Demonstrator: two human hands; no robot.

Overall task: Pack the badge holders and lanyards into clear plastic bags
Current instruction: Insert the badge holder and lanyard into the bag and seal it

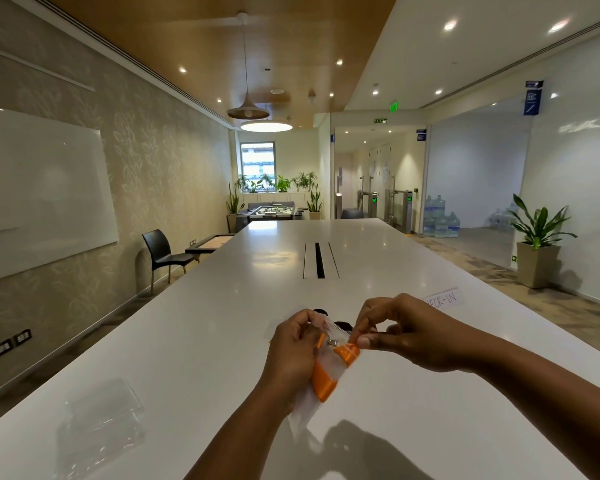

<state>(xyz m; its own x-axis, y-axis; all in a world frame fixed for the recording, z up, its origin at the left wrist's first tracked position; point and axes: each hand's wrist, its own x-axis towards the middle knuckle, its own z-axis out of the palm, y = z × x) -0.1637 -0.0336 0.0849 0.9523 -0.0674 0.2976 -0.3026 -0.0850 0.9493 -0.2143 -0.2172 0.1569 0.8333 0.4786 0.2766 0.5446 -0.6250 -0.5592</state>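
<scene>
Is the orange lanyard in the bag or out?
Mostly in: orange lanyard shows through clear bag; its top sits at the mouth, by the right hand.

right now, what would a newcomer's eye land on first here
The orange lanyard inside a clear plastic bag, low centre, held by the left grip and right grip over the white table. A stack of clear bags lies at lower left; a paper sign behind the right grip.

Tabletop (222, 323) open leftward; bag stack (101, 417) (clear plastic) blocks near-left corner.
</scene>
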